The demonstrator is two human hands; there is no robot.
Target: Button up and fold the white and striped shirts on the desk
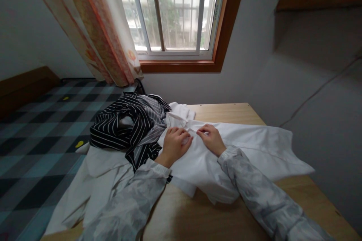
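Observation:
A white shirt [254, 147] lies spread across the wooden table [220, 218]. Both of my hands rest on it near its collar. My left hand [175, 144] has its fingers curled and pinched on a fold of the white cloth. My right hand [210, 138] sits just beside it, fingers bent and pinching the same strip of fabric. To the left of my hands lies a crumpled black-and-white striped garment [127, 126]. Another white garment [96, 180] hangs over the table's left edge. My sleeves are grey and mottled.
A bed with a dark checked cover [34, 139] lies along the left. A window [172, 11] with a patterned curtain [96, 26] is behind the table. White walls close in at the right, with a thin cable [319, 90] running along one.

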